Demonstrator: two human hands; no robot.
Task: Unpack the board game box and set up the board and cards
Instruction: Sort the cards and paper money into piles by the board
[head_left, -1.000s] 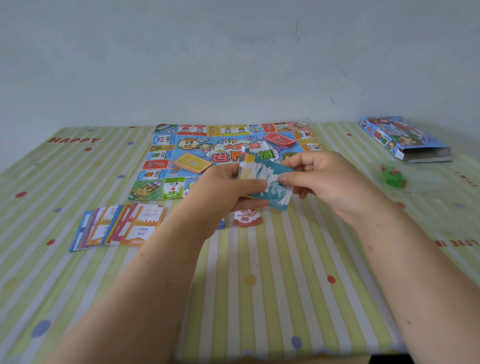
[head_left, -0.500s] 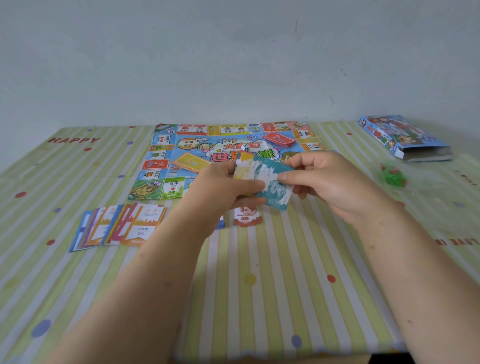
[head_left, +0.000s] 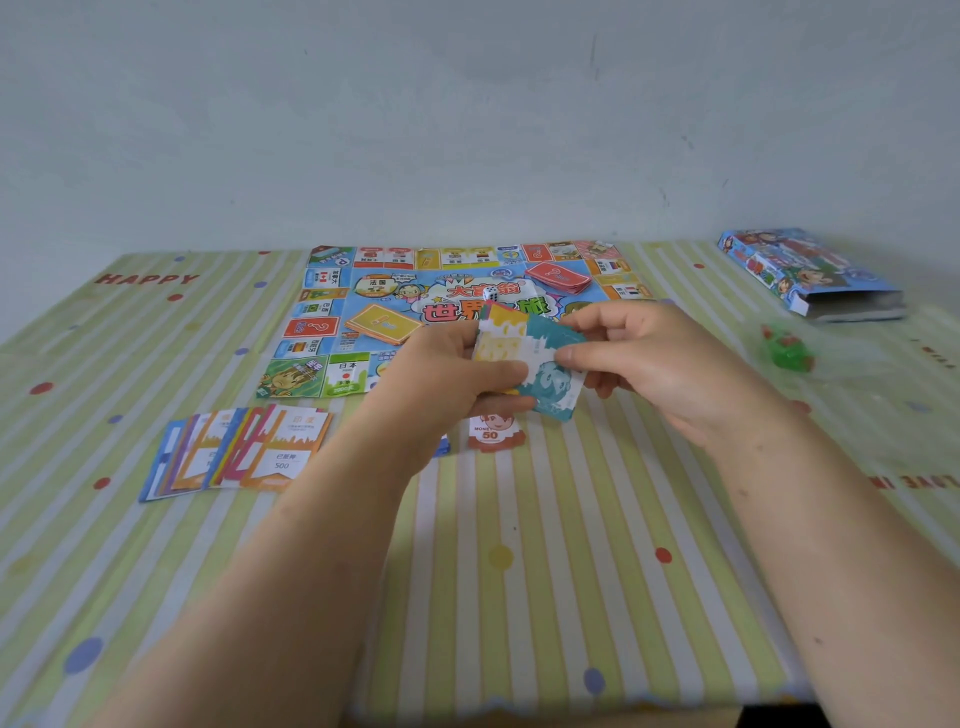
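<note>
The colourful game board (head_left: 332, 306) lies unfolded at the far middle of the table. On it rest a yellow card pile (head_left: 383, 323), a red card pile (head_left: 558, 275) and a white die (head_left: 490, 295). My left hand (head_left: 441, 379) grips a stack of paper cards (head_left: 511, 340) above the board's near edge. My right hand (head_left: 660, 364) pinches the teal top card (head_left: 553, 387) of that stack. A fan of property cards (head_left: 244, 452) lies at the near left. A 50 money note (head_left: 491, 431) sits under my hands.
The open game box (head_left: 810, 275) lies at the far right. A green plastic piece (head_left: 787, 353) sits in a clear bag right of my right hand. The striped tablecloth (head_left: 519, 571) reaches the near edge. A wall stands behind the table.
My right hand has slid the teal top card slightly rightward and down off the stack, exposing more of the yellow card beneath. Both hands stay above the board's near edge.
</note>
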